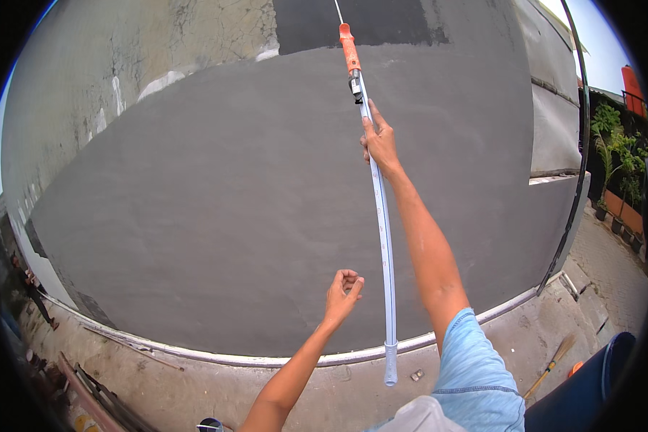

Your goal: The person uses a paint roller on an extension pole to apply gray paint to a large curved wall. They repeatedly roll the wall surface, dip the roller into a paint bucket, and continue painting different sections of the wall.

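My right hand (379, 141) is raised and closed around the upper part of a long pale plastic pipe (384, 227), its index finger pointing up along it. At the pipe's top sits an orange handle (350, 51), joined by a black clamp-like piece, with a thin rod running upward out of view. The pipe's wider lower end hangs over the ground. Lower and to the left of the pipe, my left hand (345, 294) is held in the air with curled fingers, touching nothing. Behind both stands a wall with a smooth dark grey coat (221, 205).
A white pipe (216, 357) runs along the wall's foot. Far left, a person (29, 286) stands near the wall. Boards (94, 399) lie lower left. A broom (551, 364) and a blue drum (578, 383) are at the lower right, potted plants (607, 146) beyond.
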`<action>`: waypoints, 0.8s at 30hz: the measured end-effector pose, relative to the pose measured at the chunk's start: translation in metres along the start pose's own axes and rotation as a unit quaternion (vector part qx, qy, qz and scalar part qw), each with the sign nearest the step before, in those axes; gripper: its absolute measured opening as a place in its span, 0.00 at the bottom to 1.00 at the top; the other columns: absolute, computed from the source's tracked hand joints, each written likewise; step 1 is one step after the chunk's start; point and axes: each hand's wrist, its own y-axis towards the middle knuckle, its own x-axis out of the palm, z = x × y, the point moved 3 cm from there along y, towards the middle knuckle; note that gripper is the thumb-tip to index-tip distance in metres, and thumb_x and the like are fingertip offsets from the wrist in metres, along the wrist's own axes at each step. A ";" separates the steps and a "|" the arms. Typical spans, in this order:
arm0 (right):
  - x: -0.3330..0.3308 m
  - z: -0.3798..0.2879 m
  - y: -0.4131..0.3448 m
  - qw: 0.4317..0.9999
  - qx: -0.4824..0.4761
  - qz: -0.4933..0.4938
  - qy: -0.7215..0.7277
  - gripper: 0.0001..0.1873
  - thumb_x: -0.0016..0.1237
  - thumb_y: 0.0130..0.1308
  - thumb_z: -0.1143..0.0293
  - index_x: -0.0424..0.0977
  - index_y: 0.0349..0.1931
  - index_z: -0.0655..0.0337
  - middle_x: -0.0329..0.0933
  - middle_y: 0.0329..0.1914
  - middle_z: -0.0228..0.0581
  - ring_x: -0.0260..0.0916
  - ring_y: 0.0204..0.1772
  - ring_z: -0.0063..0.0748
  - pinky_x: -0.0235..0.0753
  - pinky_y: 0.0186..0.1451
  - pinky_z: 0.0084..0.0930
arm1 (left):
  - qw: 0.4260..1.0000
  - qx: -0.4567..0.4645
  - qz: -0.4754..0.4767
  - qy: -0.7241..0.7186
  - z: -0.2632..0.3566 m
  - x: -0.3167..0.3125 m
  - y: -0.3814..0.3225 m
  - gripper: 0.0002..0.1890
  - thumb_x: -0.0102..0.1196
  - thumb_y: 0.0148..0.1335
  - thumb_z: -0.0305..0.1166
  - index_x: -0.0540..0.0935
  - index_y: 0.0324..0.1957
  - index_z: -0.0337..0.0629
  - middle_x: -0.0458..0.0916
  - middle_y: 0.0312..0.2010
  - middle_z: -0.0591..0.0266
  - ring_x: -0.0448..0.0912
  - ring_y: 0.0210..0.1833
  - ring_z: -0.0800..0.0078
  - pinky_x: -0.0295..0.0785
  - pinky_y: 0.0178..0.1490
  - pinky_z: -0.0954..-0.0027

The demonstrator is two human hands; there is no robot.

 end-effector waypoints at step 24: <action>0.116 -0.023 -0.220 0.937 0.021 -0.202 0.285 0.31 0.40 0.76 0.63 0.46 0.76 0.46 0.60 0.15 0.24 0.58 0.14 0.12 0.63 0.13 0.15 | 0.972 -0.087 0.021 0.216 -0.171 -0.013 -0.234 0.22 0.44 0.73 0.43 0.65 0.59 0.35 0.73 0.52 0.40 0.72 0.58 0.45 0.65 0.62 0.51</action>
